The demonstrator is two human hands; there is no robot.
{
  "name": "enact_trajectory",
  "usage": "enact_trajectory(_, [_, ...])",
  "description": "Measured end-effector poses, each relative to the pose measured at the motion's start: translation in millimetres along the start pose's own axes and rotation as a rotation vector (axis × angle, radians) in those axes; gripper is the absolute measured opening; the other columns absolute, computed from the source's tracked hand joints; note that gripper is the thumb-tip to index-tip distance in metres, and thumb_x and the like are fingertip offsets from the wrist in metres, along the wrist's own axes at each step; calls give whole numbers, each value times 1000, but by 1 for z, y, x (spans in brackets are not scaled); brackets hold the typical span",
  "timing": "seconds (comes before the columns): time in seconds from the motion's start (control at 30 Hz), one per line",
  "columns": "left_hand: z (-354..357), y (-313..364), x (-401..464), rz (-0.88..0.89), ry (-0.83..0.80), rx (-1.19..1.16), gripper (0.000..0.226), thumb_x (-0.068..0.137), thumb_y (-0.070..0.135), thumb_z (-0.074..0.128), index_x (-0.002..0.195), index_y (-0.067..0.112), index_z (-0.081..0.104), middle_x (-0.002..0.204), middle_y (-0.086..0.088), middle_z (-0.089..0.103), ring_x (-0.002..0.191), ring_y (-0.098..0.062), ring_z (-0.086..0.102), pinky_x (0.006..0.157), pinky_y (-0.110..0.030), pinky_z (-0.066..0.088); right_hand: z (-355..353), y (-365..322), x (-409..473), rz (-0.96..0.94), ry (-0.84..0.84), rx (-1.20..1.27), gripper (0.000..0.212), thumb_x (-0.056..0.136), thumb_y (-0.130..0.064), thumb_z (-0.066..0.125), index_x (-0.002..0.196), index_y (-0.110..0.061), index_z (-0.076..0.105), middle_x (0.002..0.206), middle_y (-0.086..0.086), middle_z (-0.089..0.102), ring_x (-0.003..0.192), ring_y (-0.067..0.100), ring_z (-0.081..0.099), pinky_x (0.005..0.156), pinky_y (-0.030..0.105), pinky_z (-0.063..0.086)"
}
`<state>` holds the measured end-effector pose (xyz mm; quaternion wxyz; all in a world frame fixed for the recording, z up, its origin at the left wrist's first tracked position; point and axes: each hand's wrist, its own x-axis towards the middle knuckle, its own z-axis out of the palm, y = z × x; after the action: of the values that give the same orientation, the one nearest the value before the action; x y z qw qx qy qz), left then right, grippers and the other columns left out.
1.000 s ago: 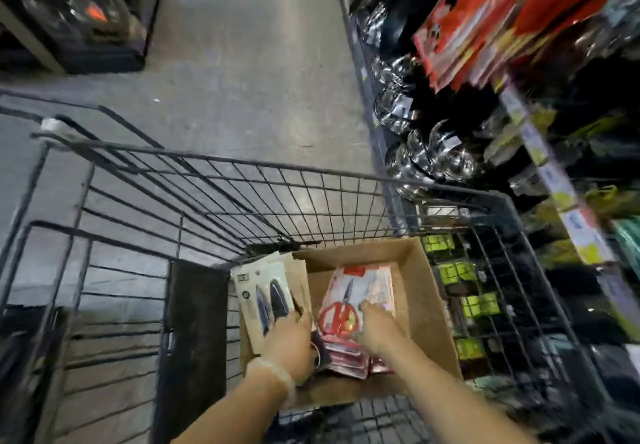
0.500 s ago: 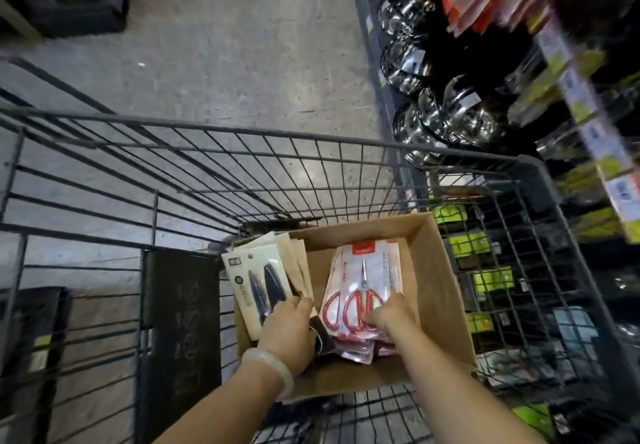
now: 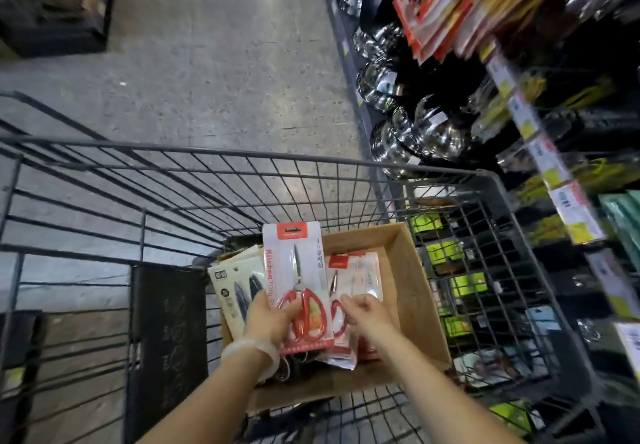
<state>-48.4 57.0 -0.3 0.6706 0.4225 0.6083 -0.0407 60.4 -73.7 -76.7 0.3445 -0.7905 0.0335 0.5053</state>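
A cardboard box sits in a grey wire cart. My left hand grips a pack of red-handled kitchen scissors by its lower part and holds it upright above the box. My right hand rests with curled fingers on a stack of the same red scissors packs lying in the box; whether it grips one I cannot tell. Cream packs with dark blades lean against the box's left wall, partly behind my left hand.
A store shelf runs along the right, with shiny steel pots, hanging red packages and price tags. Grey aisle floor lies ahead. A dark display stands at far left. A black panel stands in the cart.
My left hand let go of the cream packs and lifted one red scissors pack upright out of the box. My right hand stayed on the stack.
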Motion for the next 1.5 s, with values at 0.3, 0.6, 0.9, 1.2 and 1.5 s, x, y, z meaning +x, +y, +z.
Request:
enact_trajectory(0.3, [-41, -21, 21, 43, 17, 29, 34, 83, 20, 69, 113, 25, 54, 107, -3, 68, 98, -25, 67, 92, -50, 52, 44, 18, 54, 140, 238, -406, 82, 66, -39, 80, 129, -14, 33, 125, 12, 52, 112, 33, 57, 90, 45, 51])
enact_trajectory(0.6, [-31, -9, 5, 86, -47, 106, 26, 84, 16, 68, 107, 17, 57, 96, -7, 72, 81, -23, 72, 71, -39, 59, -2, 23, 10, 169, 128, -173, 48, 77, -4, 71, 121, -8, 53, 104, 5, 63, 97, 24, 63, 88, 36, 54])
enact_trajectory(0.9, [29, 12, -75, 273, -233, 243, 30, 83, 5, 68, 110, 8, 54, 85, -10, 67, 57, -15, 68, 43, -23, 53, -76, 19, -100, -179, 225, 321, 50, 67, -6, 67, 117, -5, 59, 98, 8, 70, 83, 19, 62, 79, 32, 52])
enact_trajectory(1.2, [125, -32, -207, 496, -515, 390, 26, 78, -3, 71, 101, 5, 62, 99, -19, 69, 78, -27, 67, 61, -27, 55, -165, 127, -272, -382, 606, 544, 10, 92, -18, 56, 82, -19, 58, 82, 5, 62, 76, 18, 56, 74, 30, 44])
enact_trajectory(1.5, [206, -245, -377, 694, -941, 790, 47, 40, 40, 76, 72, 7, 66, 72, -14, 70, 59, -17, 61, 68, -38, 53, -146, 378, -495, -349, 1026, 853, 16, 90, -17, 62, 104, -23, 57, 101, 0, 67, 92, 18, 64, 88, 37, 52])
